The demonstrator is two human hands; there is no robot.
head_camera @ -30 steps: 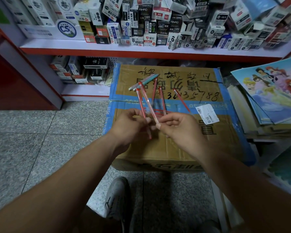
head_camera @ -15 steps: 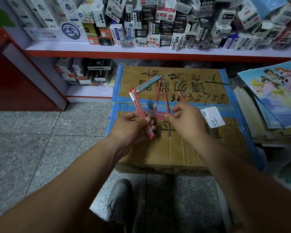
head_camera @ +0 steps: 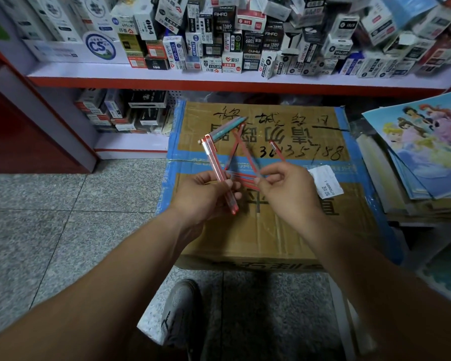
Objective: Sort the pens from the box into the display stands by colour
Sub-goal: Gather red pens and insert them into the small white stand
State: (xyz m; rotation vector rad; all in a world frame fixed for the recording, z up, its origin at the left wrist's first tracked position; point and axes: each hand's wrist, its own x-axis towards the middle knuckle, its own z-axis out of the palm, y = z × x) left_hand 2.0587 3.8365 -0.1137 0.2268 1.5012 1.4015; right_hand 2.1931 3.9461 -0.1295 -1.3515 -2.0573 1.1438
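A taped cardboard carton is standing on the grey speckled floor below the shop shelving. Two teal pens are lying side by side near the carton's far edge. Several red pens are lying scattered just in front of them, across the handwritten markings. A white printed slip is sitting toward the carton's right side. A grey shoe is resting on the floor in front of the carton.
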